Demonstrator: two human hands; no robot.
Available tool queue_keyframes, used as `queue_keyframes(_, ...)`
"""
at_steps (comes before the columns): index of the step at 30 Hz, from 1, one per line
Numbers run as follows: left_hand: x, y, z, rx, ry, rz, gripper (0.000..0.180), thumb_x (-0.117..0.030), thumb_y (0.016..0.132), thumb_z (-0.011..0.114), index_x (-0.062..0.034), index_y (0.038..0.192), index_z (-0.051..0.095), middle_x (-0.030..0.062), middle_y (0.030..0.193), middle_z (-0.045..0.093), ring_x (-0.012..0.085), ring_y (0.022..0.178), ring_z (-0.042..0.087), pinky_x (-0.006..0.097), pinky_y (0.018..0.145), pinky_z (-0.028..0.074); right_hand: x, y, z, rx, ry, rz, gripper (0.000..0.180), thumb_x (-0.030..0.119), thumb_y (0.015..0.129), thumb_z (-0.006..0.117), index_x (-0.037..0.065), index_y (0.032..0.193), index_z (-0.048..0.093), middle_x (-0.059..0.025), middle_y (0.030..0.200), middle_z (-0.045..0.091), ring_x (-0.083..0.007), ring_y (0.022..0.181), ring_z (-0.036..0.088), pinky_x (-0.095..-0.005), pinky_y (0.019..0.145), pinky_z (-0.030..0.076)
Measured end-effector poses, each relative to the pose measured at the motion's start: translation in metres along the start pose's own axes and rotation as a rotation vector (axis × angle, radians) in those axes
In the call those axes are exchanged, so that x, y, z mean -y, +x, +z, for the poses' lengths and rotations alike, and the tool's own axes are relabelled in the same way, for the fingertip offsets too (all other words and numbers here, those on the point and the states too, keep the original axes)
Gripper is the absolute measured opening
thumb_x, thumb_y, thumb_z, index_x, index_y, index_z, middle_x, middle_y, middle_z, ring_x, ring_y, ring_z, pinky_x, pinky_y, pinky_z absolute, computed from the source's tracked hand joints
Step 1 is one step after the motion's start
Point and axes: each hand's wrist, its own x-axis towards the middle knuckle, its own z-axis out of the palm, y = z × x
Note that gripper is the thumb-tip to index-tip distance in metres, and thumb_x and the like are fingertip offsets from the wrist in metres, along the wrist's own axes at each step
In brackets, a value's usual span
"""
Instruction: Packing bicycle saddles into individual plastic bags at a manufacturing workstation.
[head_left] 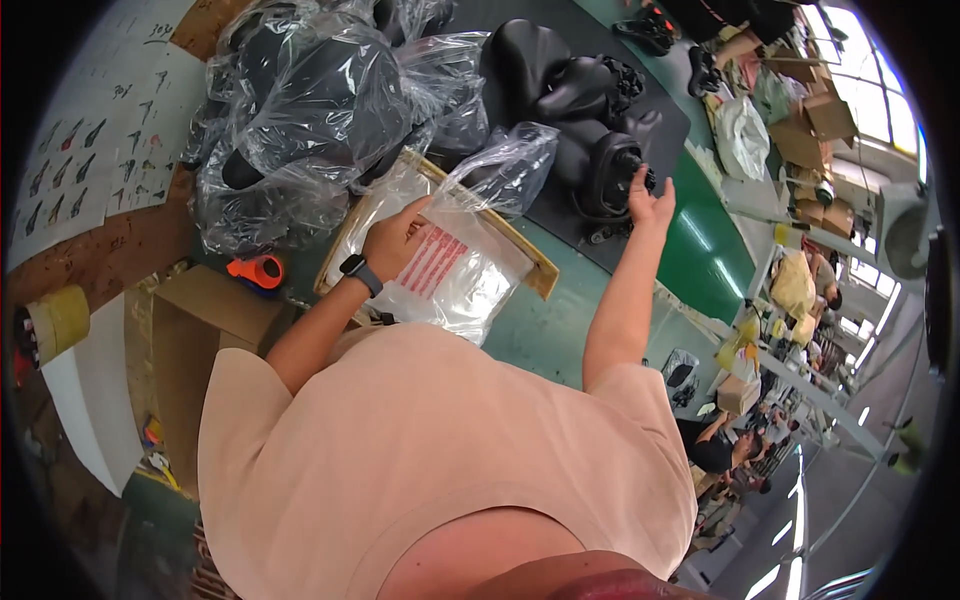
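Observation:
My left hand [395,242], with a dark watch on its wrist, rests over a stack of clear plastic bags [470,285] with red print. Its fingers are curled in against the top bag and seem to pinch it. The stack lies in a shallow wooden tray [540,277]. My right hand [652,207] is stretched out to the right, fingers apart, beside a black bicycle saddle [605,180]. Whether the fingertips touch that saddle I cannot tell. More black saddles [530,65] lie just beyond it on a dark mat [545,215].
Saddles wrapped in clear plastic [310,100] are heaped at the far left. An orange tape roll [257,271] sits left of the tray, near a cardboard box [215,310]. Picture sheets [80,150] lie at the left edge. People work at the right.

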Motion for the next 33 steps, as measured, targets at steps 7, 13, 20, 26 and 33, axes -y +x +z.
queue_keyframes(7,0.036,-0.020,0.027,0.018,0.164,0.016,0.037,-0.013,0.101,0.072,-0.0097,0.138,0.070,0.0137,0.110,0.081,0.0297,0.093,0.078,0.039,0.082,0.061,0.012,0.012,-0.052,-0.078,0.063,0.149,0.085,0.064,0.102,0.065,-0.009,0.143,0.050,-0.0293,0.128,0.068,-0.0346,0.102,0.073,-0.0425,0.083,0.066)
queue_keyframes(13,0.060,-0.029,0.095,0.366,0.352,0.214,0.019,-0.022,0.102,0.067,-0.0068,0.111,0.076,0.0166,0.104,0.078,0.0378,0.095,0.074,0.049,0.086,0.058,-0.051,-0.184,-0.202,0.035,0.176,-0.108,0.103,0.087,0.101,0.035,0.000,0.157,0.045,-0.0202,0.145,0.063,-0.0369,0.135,0.061,-0.0531,0.117,0.050)
queue_keyframes(20,0.101,-0.071,0.180,0.485,0.619,0.496,0.025,-0.025,0.090,0.080,-0.0058,0.105,0.073,0.0164,0.109,0.073,0.0373,0.108,0.070,0.050,0.096,0.056,-0.148,-0.408,-0.364,-0.323,0.089,-0.217,0.098,0.087,0.100,0.037,0.015,0.166,0.041,-0.0230,0.161,0.049,-0.0476,0.150,0.045,-0.0727,0.128,0.029)
queue_keyframes(26,0.092,-0.082,0.208,0.438,0.763,0.298,0.029,-0.026,0.091,0.082,-0.0036,0.106,0.072,0.0189,0.115,0.071,0.0388,0.113,0.069,0.051,0.099,0.055,-0.143,-0.489,-0.437,-0.345,-0.784,0.054,0.089,0.064,0.100,0.067,0.001,0.159,0.047,-0.0249,0.154,0.057,-0.0397,0.137,0.061,-0.0543,0.114,0.051)
queue_keyframes(33,0.075,-0.113,0.260,0.172,0.620,0.230,0.028,-0.033,0.099,0.075,-0.0060,0.104,0.075,0.0183,0.110,0.074,0.0403,0.102,0.072,0.052,0.090,0.058,-0.159,-0.479,-0.419,-0.393,-1.891,-0.119,0.125,0.042,0.070,0.098,0.000,0.167,0.031,-0.0338,0.148,0.061,-0.0478,0.131,0.066,-0.0522,0.108,0.053)
